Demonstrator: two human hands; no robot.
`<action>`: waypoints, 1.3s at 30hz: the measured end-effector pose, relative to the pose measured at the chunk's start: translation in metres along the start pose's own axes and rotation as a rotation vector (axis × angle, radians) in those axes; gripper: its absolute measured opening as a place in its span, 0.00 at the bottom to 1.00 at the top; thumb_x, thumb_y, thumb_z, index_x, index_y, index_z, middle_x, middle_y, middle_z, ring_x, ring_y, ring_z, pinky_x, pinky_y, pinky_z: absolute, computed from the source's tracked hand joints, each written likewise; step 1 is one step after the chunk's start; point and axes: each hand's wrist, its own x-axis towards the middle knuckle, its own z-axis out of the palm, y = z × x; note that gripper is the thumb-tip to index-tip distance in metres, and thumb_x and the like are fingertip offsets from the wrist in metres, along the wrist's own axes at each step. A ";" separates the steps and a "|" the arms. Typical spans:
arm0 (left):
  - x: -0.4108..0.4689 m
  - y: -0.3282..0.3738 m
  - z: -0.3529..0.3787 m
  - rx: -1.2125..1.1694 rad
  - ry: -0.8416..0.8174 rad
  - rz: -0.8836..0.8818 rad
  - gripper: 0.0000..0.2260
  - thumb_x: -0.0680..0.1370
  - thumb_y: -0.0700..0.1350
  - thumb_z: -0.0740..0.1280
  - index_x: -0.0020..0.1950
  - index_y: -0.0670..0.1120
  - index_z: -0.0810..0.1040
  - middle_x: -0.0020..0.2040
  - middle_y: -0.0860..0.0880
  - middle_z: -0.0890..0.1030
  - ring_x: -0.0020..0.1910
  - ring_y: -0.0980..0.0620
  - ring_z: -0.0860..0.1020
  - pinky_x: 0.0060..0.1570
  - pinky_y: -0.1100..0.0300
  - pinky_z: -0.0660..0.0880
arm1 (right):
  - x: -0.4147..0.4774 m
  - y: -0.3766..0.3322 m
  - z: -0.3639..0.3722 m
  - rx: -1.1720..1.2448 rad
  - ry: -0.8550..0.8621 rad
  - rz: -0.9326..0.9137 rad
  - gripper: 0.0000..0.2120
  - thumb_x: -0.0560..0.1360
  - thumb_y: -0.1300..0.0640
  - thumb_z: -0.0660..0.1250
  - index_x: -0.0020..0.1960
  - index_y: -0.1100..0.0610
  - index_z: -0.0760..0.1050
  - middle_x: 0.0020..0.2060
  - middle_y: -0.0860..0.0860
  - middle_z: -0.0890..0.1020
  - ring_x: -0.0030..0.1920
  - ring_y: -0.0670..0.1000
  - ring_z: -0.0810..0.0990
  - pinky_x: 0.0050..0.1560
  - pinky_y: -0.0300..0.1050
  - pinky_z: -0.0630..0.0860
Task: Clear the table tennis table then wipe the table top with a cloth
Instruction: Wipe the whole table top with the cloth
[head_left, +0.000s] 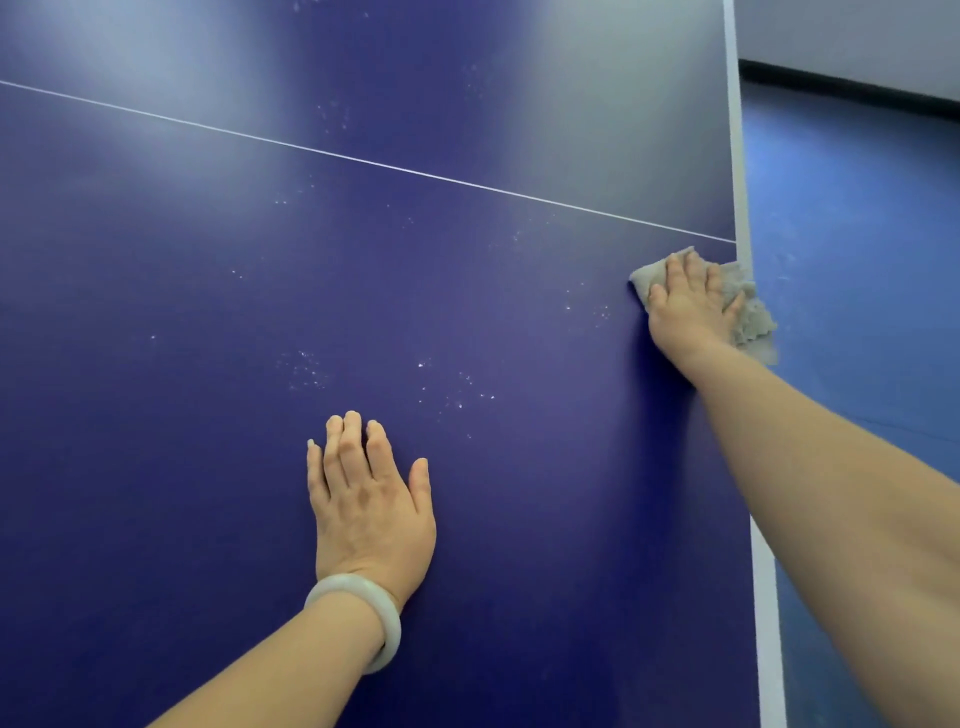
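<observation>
The dark blue table tennis table (208, 312) fills most of the view, with a thin white centre line running across it and a white border along its right edge. My right hand (688, 306) presses flat on a grey cloth (750, 317) at that right edge, just below the centre line; part of the cloth hangs past the edge. My left hand (369, 499) rests flat on the table top, fingers straight, with a pale bangle on the wrist. Small white specks dot the surface between my hands.
Beyond the table's right edge lies a lighter blue floor (857, 234). A grey wall with a black skirting strip (852, 85) stands at the upper right.
</observation>
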 end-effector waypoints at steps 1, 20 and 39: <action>0.000 0.000 0.000 0.004 0.001 -0.001 0.29 0.79 0.55 0.49 0.71 0.36 0.68 0.73 0.36 0.65 0.76 0.38 0.60 0.76 0.40 0.54 | 0.000 -0.013 0.003 -0.008 -0.007 -0.060 0.26 0.84 0.50 0.44 0.81 0.50 0.45 0.80 0.45 0.43 0.79 0.52 0.41 0.75 0.61 0.33; 0.002 0.000 0.002 0.075 -0.031 -0.013 0.29 0.80 0.55 0.47 0.71 0.37 0.69 0.73 0.38 0.68 0.75 0.39 0.63 0.74 0.40 0.59 | 0.076 -0.103 0.006 -0.041 -0.050 -0.086 0.27 0.83 0.49 0.43 0.81 0.51 0.45 0.80 0.47 0.43 0.79 0.55 0.40 0.75 0.64 0.36; 0.003 0.000 0.001 0.079 -0.050 -0.010 0.30 0.80 0.56 0.44 0.75 0.39 0.62 0.76 0.40 0.61 0.78 0.41 0.55 0.77 0.43 0.50 | -0.019 -0.060 0.020 -0.042 -0.055 -0.314 0.27 0.83 0.47 0.49 0.80 0.46 0.48 0.80 0.43 0.46 0.80 0.53 0.44 0.75 0.63 0.39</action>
